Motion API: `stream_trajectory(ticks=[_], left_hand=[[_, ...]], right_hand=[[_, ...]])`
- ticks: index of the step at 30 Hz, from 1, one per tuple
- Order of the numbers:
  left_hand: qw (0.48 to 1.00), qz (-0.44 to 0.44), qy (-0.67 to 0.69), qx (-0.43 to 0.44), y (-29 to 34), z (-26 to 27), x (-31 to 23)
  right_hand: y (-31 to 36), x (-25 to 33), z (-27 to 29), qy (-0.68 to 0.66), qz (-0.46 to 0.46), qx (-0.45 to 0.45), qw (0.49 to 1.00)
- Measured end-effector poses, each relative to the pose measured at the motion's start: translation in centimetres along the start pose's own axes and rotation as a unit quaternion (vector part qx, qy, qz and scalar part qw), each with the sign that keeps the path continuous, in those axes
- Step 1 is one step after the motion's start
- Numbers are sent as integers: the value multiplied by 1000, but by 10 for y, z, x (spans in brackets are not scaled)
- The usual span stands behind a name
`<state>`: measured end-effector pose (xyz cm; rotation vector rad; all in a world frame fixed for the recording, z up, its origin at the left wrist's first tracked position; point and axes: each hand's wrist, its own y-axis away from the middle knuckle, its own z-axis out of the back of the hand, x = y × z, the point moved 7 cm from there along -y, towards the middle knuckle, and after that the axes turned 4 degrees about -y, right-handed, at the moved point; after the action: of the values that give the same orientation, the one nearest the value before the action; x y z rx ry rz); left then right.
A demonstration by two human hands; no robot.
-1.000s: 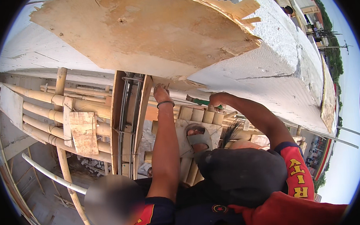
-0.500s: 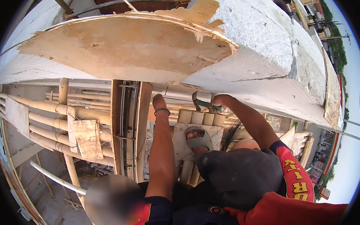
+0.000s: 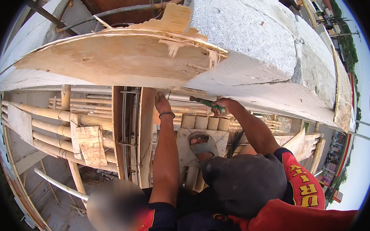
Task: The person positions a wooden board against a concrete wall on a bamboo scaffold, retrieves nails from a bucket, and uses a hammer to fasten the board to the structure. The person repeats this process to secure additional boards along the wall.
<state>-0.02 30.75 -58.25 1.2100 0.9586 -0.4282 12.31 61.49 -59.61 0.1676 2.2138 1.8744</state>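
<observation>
A green-handled hammer (image 3: 205,102) is gripped in my right hand (image 3: 223,107), its head pointing left below the pale concrete beam (image 3: 249,67). My left hand (image 3: 161,103) is raised with its fingers closed, beside the top of an upright wooden board (image 3: 146,138). Whatever it holds, if anything, is hidden. A thin dark nail or rod (image 3: 169,95) shows just right of that hand. Above both hands, a splintered plywood sheet (image 3: 104,61) covers part of the beam's face, its right end torn and frayed.
Below me, my sandalled foot (image 3: 202,145) rests on a board over bamboo poles. Bamboo scaffolding (image 3: 70,128) spans the left, above a deep drop. Steel bars (image 3: 132,130) stand between upright boards. Another person (image 3: 288,0) is at the far upper right.
The hammer has swung, its head now farther left and slightly higher. My left hand has shifted a little up and left. The view has tilted slightly.
</observation>
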Motion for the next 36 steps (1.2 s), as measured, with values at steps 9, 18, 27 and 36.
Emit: stream_trajectory(ticks=[9,18,27,36], left_hand=[[981,47,155,107,24,-31,-20],[975,61,175,122,7,-34,10],[866,-236,-410,162,-20,-18,8],[974,-18,-146,171,-16,-11,1]], right_hand=[[-12,-8,-11,-107,98,0,989],[4,6,-33,-87,106,19,990],[3,13,-47,-42,166,46,984],[22,8,-37,-79,-9,9,997]])
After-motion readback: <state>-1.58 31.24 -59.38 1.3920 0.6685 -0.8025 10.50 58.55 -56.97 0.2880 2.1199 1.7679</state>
